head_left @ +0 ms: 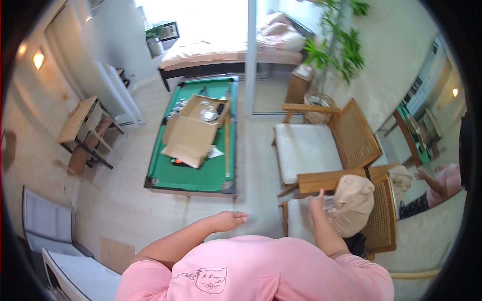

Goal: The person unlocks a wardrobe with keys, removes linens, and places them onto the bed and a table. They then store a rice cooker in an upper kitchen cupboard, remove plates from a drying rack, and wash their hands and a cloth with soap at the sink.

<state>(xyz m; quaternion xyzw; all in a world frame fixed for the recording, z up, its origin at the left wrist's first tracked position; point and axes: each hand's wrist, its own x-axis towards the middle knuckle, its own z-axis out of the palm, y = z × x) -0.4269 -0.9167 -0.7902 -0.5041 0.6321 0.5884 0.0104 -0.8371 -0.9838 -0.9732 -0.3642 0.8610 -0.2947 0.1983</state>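
on remote i've l hand (230,221) loosely part-open, nothing seen in it, r hand (316,202) near the beige bundle (354,204), its grip i can't tell, bundle on the chair (299,220), prob. for easy reach, & box (191,138) open on counter (208,180), prob. for access.

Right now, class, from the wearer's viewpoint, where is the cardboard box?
In the head view, left of centre, the box lies open on the green pool table, beyond the left hand, with a stick just to its right.
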